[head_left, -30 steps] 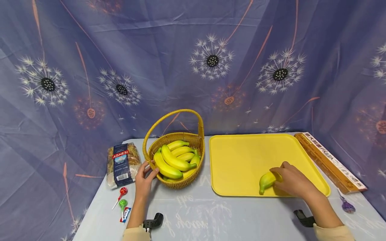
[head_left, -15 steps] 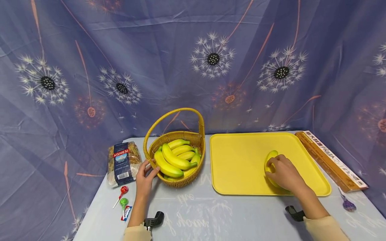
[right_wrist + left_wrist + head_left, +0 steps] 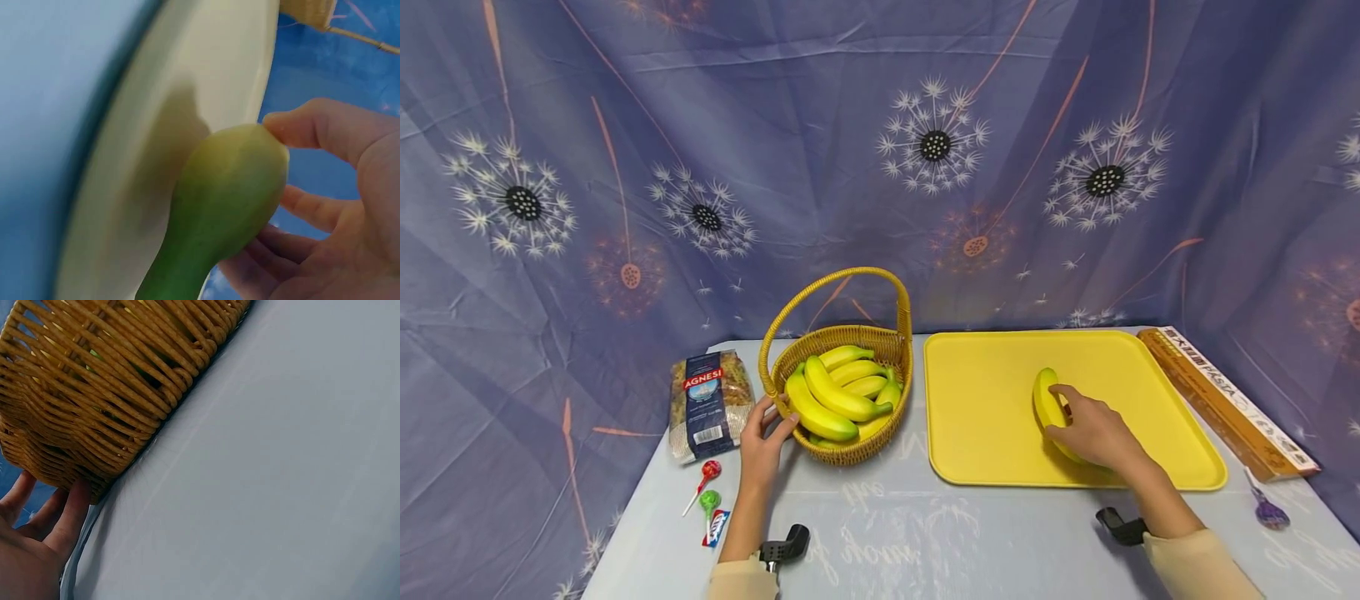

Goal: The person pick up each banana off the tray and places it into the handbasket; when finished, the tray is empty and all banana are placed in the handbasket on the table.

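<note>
R hand (image 3: 1093, 432) pinched a banana (image 3: 1047, 402) on the yellow tray (image 3: 985, 400), L hand (image 3: 763, 440) flat vs basket (image 3: 850, 450); next prob. release, grab another.

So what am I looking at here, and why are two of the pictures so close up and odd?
No machine here: a person works with bare hands, wearing three cameras. The wide picture comes from the head; the close-ups come from each wrist. On the table stand a wicker basket of bananas, a yellow tray, an Agnesi pasta bag, a long pasta box and lollipops. The left hand touches the basket's side. The right hand holds one banana on the tray, seen close in the right wrist view.
</note>
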Tool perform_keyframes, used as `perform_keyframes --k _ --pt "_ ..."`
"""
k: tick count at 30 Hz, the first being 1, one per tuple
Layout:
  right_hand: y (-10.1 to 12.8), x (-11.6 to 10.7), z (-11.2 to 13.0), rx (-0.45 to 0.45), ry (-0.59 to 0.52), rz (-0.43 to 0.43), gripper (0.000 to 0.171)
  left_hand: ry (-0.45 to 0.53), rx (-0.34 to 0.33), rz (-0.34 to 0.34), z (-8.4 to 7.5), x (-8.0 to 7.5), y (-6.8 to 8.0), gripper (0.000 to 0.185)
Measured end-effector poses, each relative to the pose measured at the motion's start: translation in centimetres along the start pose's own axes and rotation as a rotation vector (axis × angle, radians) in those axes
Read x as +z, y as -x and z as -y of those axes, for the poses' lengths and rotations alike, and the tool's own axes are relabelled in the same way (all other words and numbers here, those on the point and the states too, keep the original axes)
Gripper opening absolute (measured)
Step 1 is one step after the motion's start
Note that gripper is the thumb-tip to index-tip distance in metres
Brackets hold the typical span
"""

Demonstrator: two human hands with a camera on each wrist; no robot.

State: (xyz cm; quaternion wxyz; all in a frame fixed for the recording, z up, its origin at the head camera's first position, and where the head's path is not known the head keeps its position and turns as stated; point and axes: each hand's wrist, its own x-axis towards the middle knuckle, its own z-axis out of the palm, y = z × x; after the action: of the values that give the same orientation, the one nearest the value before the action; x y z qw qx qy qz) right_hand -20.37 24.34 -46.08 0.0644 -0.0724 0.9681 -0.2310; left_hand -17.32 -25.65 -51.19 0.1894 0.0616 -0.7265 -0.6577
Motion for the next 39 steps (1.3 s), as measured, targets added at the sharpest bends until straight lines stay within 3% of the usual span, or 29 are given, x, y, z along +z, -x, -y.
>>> perform_keyframes --k 3,7,10,21,27,39 --pt "-0.5 -0.2 1.3 -0.024 -0.043 0.004 0.073 0.011 -0.008 0.023 -1.4 0.0 0.4 0.041" --pt "-1.2 -0.7 3.3 -0.073 -0.086 0.006 0.071 0.021 -0.026 0.040 -1.8 -0.1 0.4 0.043" --pt "-1.6 -0.9 4.8 -0.129 -0.120 0.008 0.069 0.016 -0.020 0.027 -0.5 -0.1 0.1 0.042" --pt "-2.9 -1.5 10.9 -0.303 -0.255 0.095 0.068 0.002 0.001 0.012 -0.2 -0.1 0.1 0.038" --pt "-4.0 -1.8 14.2 -0.402 -0.247 0.141 0.065 0.014 0.005 0.007 -0.1 0.1 0.0 0.037" --pt "-7.7 -1.2 20.2 -0.487 -0.174 0.276 0.066 0.009 -0.010 -0.001 0.3 0.0 -0.1 0.039"
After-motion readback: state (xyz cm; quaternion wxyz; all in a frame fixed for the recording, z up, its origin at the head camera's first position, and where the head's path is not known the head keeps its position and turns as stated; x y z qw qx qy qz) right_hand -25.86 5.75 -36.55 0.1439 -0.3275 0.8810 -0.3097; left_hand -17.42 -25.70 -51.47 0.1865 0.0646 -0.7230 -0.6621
